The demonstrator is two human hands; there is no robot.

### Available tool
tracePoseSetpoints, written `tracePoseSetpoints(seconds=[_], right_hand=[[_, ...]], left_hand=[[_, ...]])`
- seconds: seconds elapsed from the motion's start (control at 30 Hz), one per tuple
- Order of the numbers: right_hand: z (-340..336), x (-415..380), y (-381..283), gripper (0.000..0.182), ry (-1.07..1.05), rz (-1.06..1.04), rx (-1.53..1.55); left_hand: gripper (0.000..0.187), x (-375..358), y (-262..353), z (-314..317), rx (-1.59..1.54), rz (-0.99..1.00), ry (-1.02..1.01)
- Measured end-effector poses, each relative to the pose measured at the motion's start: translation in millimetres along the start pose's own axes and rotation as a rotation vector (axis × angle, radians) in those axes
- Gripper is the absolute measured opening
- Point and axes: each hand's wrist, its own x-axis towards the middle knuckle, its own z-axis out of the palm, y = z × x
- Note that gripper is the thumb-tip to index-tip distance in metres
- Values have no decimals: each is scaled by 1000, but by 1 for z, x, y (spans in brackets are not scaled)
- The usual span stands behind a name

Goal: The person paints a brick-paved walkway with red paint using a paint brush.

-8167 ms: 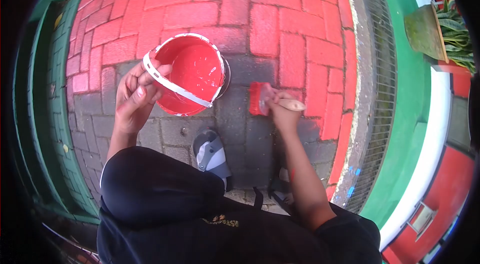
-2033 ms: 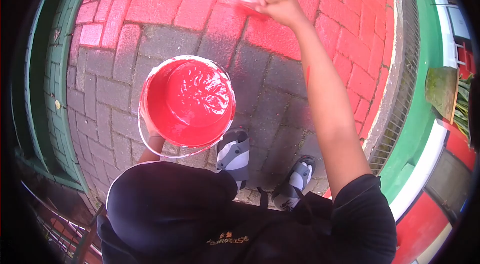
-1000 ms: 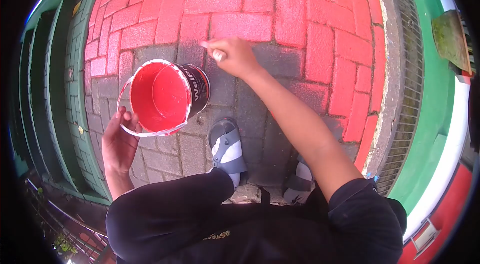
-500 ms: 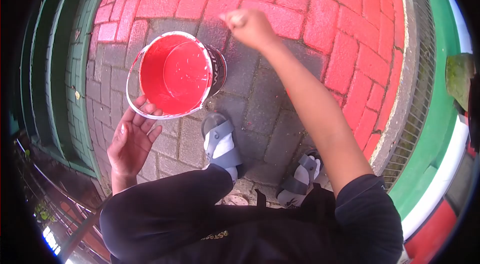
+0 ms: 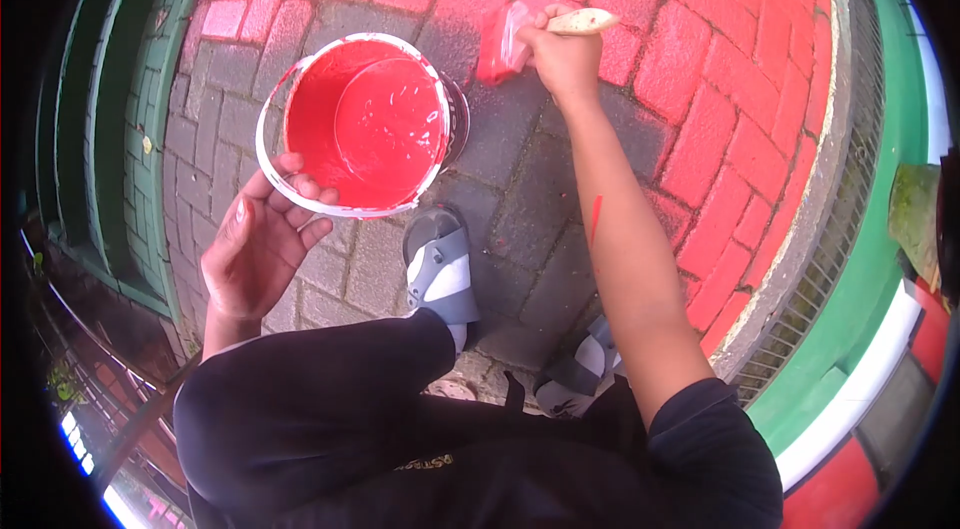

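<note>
My left hand (image 5: pixel 262 234) has its fingers curled round the rim and handle on the near left side of a bucket (image 5: pixel 455 124). Red paint (image 5: pixel 388 119) lies inside the bucket, which tilts toward me. In my right hand (image 5: pixel 562 54) is a paintbrush (image 5: pixel 583 22) with a pale handle; its wide, red-coated bristle end points left, over the border between red and grey pavers. A red streak marks my right forearm.
Red-painted pavers (image 5: pixel 700 59) spread ahead and to the right, with grey pavers (image 5: pixel 500 269) around my sandalled feet (image 5: pixel 440 264). Green steps (image 5: pixel 110 129) rise at the left. A drain grate (image 5: pixel 840 199) and green kerb (image 5: pixel 885 259) run along the right.
My right hand has moved right and turned, bringing the brush into clear view. The bucket and my left hand appear slightly shifted in the frame, with the hand still at the rim.
</note>
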Motion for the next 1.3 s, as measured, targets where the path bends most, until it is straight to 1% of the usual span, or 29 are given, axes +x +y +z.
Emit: tracePoseSetpoints(seconds=[0.03,0.07,0.13,0.17,0.2,0.27,0.3,0.37,0.43,0.47,0.5,0.53,0.57,0.6,0.63,0.67,0.73,0.8,0.83,0.87,0.9,1.0,1.07,1.1,1.13,1.17,1.2,1.23,1.3], right_hand=[[1,-2,3,10,39,-71,57],[1,0,6,10,36,-70,53],[1,9,14,9,54,190,282],[-8,19,22,9,65,132,77],[-22,27,29,8,58,108,-16],[-56,31,28,6,307,-24,-217],[-68,30,22,6,311,-28,-217],[-85,10,-18,7,601,-124,-531],[-66,11,-3,8,616,-399,-563],[-45,11,-3,13,432,-247,-715],[-16,13,4,16,350,-423,-409],[-1,8,-22,15,90,-281,-417],[19,19,-8,19,131,-320,-386],[25,19,-22,19,26,-185,-102],[24,13,-24,21,72,-188,69],[13,13,-11,21,89,-188,64],[-24,9,21,22,246,-72,-316],[-72,-6,31,25,508,43,-186],[-100,-16,11,26,522,-13,-397],[-125,-23,4,26,578,-18,-408],[-144,-38,-22,24,612,-132,-556],[-189,-71,-33,16,632,-107,-671],[-171,-94,-9,17,526,-62,-736],[-151,-100,-6,18,358,-111,-711],[-129,-103,-12,17,249,-107,-829],[-107,-101,-8,18,265,-145,-565],[-95,-94,-3,20,275,-192,-298],[-97,-89,-2,20,294,-191,-298],[-100,-83,2,18,62,19,-15]], left_hand=[[64,0,-1,0,-8,-4,5],[63,1,-1,0,-10,-7,-2],[61,2,-1,-1,-8,-7,-12],[60,2,-1,-3,-12,-2,-16],[58,2,0,-4,-18,1,-20],[57,2,-1,-7,-32,1,-30],[56,2,-1,-7,-46,3,-34],[55,6,-2,-6,-52,1,-55],[55,7,-3,-1,-56,-10,-85],[54,9,-2,2,-46,6,-96],[53,12,-2,6,-37,23,-114],[53,13,-2,9,-35,15,-145],[53,12,-2,10,-18,30,-103],[53,11,-2,11,-2,48,-56],[51,12,-2,11,2,46,-66],[51,11,-3,9,4,37,-81],[47,9,-5,3,-6,34,-51],[45,10,-4,4,7,35,-64],[43,9,-4,4,23,30,-62],[43,7,-4,4,17,18,-55],[43,7,-4,3,31,20,-47],[42,14,-3,3,33,28,-61],[42,16,-2,4,20,10,-88],[41,18,-2,4,10,22,-96],[41,21,-3,6,2,33,-107],[41,22,-3,10,19,37,-70],[41,23,-3,11,25,29,-93],[41,23,-2,9,37,38,-83],[40,21,-1,10,69,41,-25]])
